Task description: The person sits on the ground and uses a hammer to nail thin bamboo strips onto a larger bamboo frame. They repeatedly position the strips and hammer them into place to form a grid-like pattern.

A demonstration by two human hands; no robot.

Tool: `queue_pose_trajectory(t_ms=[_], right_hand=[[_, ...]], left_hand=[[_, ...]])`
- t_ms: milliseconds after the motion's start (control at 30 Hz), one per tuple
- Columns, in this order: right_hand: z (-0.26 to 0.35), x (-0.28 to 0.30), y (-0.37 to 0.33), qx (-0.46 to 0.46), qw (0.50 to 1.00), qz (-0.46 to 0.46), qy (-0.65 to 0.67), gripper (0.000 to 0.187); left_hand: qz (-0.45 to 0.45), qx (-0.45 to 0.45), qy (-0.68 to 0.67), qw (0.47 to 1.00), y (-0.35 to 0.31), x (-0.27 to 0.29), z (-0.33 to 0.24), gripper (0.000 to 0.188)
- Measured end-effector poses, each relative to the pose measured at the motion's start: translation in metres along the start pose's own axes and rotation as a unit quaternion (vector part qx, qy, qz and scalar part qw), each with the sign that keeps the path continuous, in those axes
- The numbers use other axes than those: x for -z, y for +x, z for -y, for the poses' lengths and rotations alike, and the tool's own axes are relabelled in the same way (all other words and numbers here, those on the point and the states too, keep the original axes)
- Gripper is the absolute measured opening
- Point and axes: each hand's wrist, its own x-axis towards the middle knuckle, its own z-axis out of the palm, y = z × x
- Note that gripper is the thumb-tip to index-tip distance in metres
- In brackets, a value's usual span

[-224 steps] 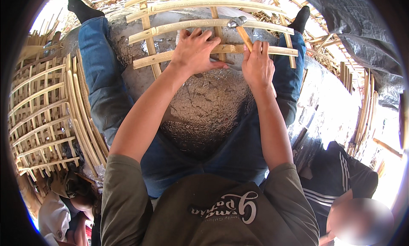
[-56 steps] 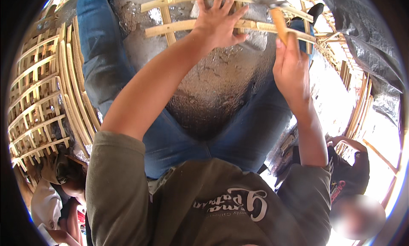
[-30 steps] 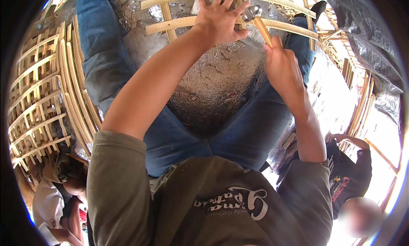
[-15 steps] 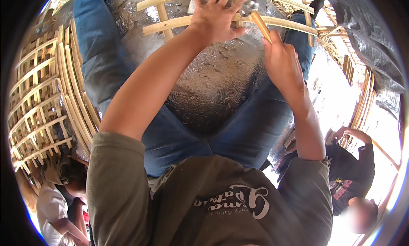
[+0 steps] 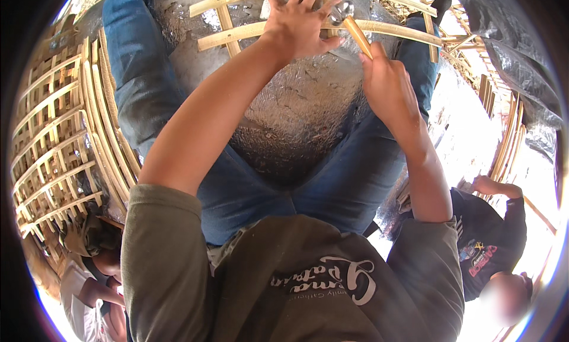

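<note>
Pale bamboo slats [image 5: 403,32] run left to right at the far side between my legs, with crosspieces [image 5: 223,16] meeting them at an angle. My left hand [image 5: 299,29] lies over the slats with its fingers spread, pressing down and hiding part of them. In my right hand [image 5: 390,84] is a hammer [image 5: 358,39], gripped by its wooden handle. The shiny metal head is just beside my left hand's fingers, above or on the slats; whether it touches them I cannot tell.
Bamboo lattice panels [image 5: 50,126] and long strips [image 5: 98,108] lie at the left. Foil-like sheeting [image 5: 296,96] covers the ground between my legs. Dark plastic [image 5: 510,52] hangs far right. One person [image 5: 86,291] is at lower left, another [image 5: 483,241] at lower right.
My right hand and the hammer have shifted slightly left. My left hand stays in place on the slats. The person at lower right has moved an arm and shifted a little.
</note>
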Motion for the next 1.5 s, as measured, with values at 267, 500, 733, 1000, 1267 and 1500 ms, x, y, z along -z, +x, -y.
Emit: queue_pose_trajectory(t_ms=[267, 500, 733, 1000, 1267, 1500], right_hand=[[-0.006, -0.007, 0.002, 0.015, 0.998, -0.005, -0.055, 0.02], [0.001, -0.002, -0.005, -0.015, 1.0, -0.022, -0.009, 0.019], [0.002, -0.003, -0.007, -0.002, 0.999, -0.037, 0.008, 0.02], [-0.002, -0.002, -0.006, -0.01, 0.999, 0.011, -0.032, 0.021], [-0.006, -0.005, -0.004, -0.048, 0.998, 0.037, -0.004, 0.02], [-0.001, 0.001, -0.004, -0.04, 0.997, -0.016, 0.066, 0.022]], left_hand=[[-0.005, -0.006, -0.016, 1.0, 0.003, -0.001, -0.001, 0.083], [0.029, -0.006, -0.022, 0.999, 0.003, 0.004, 0.001, 0.084], [0.081, 0.01, 0.001, 0.997, 0.006, 0.015, -0.005, 0.085], [0.011, -0.005, -0.02, 1.0, 0.003, 0.007, -0.002, 0.086], [-0.01, -0.008, -0.028, 1.0, 0.005, 0.002, 0.001, 0.086], [0.062, 0.016, 0.037, 0.997, 0.008, 0.01, -0.006, 0.086]])
